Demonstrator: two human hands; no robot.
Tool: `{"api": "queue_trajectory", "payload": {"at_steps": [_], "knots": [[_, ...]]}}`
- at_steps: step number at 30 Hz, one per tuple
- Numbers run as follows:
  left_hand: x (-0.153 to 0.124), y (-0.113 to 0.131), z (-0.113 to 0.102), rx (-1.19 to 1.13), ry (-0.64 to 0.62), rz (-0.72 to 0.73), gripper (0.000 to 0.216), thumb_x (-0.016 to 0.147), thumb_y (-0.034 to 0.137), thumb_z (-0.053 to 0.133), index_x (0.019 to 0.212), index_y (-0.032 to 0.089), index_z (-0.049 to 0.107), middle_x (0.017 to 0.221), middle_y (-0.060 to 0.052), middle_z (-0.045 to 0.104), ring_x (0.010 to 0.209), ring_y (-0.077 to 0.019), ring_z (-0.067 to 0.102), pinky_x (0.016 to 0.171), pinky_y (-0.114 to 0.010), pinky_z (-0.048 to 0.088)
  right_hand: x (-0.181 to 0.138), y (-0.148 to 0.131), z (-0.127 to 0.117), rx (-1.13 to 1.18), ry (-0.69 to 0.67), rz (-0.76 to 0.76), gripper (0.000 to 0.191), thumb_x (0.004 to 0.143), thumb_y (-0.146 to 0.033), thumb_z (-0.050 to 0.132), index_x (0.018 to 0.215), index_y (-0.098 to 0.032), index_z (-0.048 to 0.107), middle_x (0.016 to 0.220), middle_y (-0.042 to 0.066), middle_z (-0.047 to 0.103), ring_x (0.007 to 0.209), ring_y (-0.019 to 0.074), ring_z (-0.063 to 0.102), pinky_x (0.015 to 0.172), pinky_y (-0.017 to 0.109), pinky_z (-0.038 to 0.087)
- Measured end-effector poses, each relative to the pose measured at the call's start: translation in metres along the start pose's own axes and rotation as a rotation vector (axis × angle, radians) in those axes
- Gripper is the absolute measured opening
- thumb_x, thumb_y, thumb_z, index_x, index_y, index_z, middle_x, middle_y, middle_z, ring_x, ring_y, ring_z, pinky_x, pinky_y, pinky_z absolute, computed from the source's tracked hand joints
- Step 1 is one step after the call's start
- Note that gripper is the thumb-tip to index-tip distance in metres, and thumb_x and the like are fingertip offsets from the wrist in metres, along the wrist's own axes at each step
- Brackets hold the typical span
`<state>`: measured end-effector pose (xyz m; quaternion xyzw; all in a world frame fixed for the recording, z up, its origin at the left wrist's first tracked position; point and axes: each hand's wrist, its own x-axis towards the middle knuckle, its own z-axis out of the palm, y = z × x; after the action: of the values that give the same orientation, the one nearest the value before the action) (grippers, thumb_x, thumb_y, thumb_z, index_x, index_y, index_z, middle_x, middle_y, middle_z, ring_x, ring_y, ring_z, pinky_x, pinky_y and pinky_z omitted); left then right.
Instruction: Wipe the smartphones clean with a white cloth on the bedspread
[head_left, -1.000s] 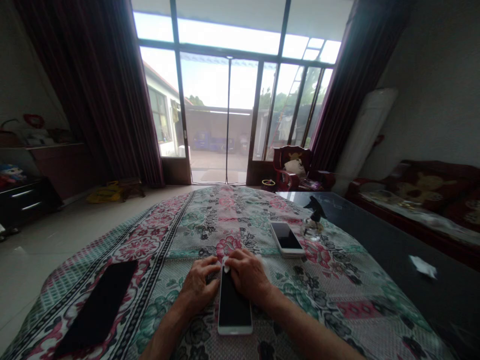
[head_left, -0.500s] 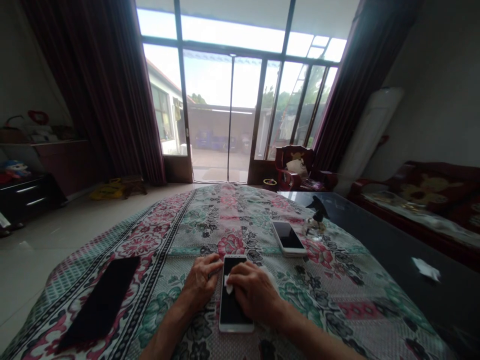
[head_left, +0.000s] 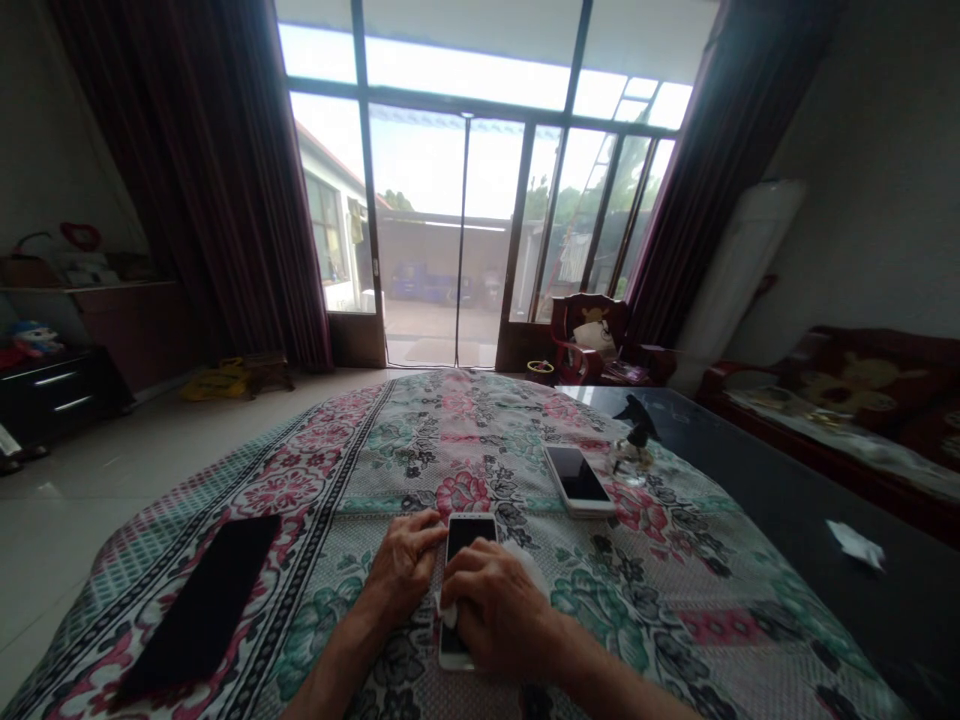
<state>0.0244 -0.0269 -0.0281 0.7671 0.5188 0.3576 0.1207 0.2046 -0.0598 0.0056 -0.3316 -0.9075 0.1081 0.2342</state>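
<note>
A white smartphone (head_left: 466,540) lies face up on the floral cloth (head_left: 465,440) just in front of me. My right hand (head_left: 495,610) is closed on a small white wipe (head_left: 448,612) and presses it onto the lower part of the screen, covering most of the phone. My left hand (head_left: 403,565) rests curled against the phone's left edge and holds it in place. A second white phone (head_left: 577,478) lies further off to the right, beside a small clear spray bottle (head_left: 632,440) with a dark top.
A long black slab (head_left: 202,600) lies on the cloth at the left. The dark glass tabletop (head_left: 787,500) at the right carries a crumpled white scrap (head_left: 855,542). Beyond are a sofa, a red armchair, curtains and glass doors.
My right hand has slid the wipe down the screen from the phone's top end towards me, now covering its lower half. My left hand has stayed at the phone's left edge.
</note>
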Motion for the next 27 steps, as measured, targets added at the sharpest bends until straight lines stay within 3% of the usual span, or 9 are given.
{"api": "queue_trajectory", "payload": {"at_steps": [3,8,14,19,21,27], "knots": [[0.0,0.0,0.0,-0.003,0.009,0.006,0.033,0.078,0.012,0.052,0.095,0.029,0.075,0.113,-0.002,0.068,0.106,-0.0217,0.059,0.093,-0.034,0.048,0.0,0.001,0.001,0.015,0.043,0.042,0.022,0.076,-0.01,0.052,0.084,-0.025,0.066,0.09,-0.001,0.066,0.084,0.0151,0.054,0.083,0.027,0.039],[0.001,-0.001,0.001,-0.017,0.023,0.018,0.031,0.079,0.014,0.052,0.096,0.028,0.075,0.113,-0.003,0.069,0.106,-0.0223,0.059,0.095,-0.036,0.048,0.017,0.028,-0.004,-0.056,0.138,0.167,0.025,0.085,-0.013,0.047,0.094,-0.026,0.066,0.095,0.001,0.065,0.089,0.016,0.054,0.086,0.028,0.039],[0.0,-0.007,0.005,-0.024,0.063,0.023,0.032,0.079,0.014,0.05,0.1,0.023,0.073,0.113,-0.005,0.069,0.106,-0.0226,0.059,0.095,-0.038,0.048,0.02,0.027,-0.006,-0.063,0.086,0.086,0.029,0.088,-0.014,0.046,0.103,-0.029,0.065,0.105,-0.001,0.065,0.096,0.016,0.053,0.091,0.03,0.038],[-0.001,-0.009,0.008,-0.032,0.098,0.022,0.033,0.081,0.015,0.049,0.102,0.022,0.072,0.113,-0.005,0.069,0.107,-0.0216,0.06,0.095,-0.035,0.049,0.007,0.009,-0.005,0.039,-0.006,-0.032,0.025,0.079,-0.009,0.05,0.088,-0.026,0.067,0.101,-0.003,0.067,0.09,0.013,0.056,0.088,0.026,0.039],[-0.001,-0.007,0.006,-0.029,0.083,0.025,0.033,0.08,0.014,0.049,0.1,0.023,0.073,0.113,-0.004,0.069,0.106,-0.0215,0.06,0.094,-0.033,0.049,0.005,0.01,-0.004,0.053,0.017,-0.01,0.025,0.077,-0.008,0.052,0.087,-0.025,0.067,0.099,-0.003,0.068,0.089,0.0131,0.056,0.087,0.025,0.039],[0.001,-0.003,0.002,-0.026,0.053,0.027,0.036,0.079,0.011,0.048,0.101,0.025,0.073,0.113,-0.003,0.069,0.106,-0.0206,0.06,0.095,-0.034,0.048,0.018,0.028,-0.005,-0.017,0.128,0.128,0.029,0.088,-0.012,0.045,0.1,-0.028,0.066,0.1,-0.001,0.067,0.093,0.0148,0.056,0.09,0.028,0.039]]}}
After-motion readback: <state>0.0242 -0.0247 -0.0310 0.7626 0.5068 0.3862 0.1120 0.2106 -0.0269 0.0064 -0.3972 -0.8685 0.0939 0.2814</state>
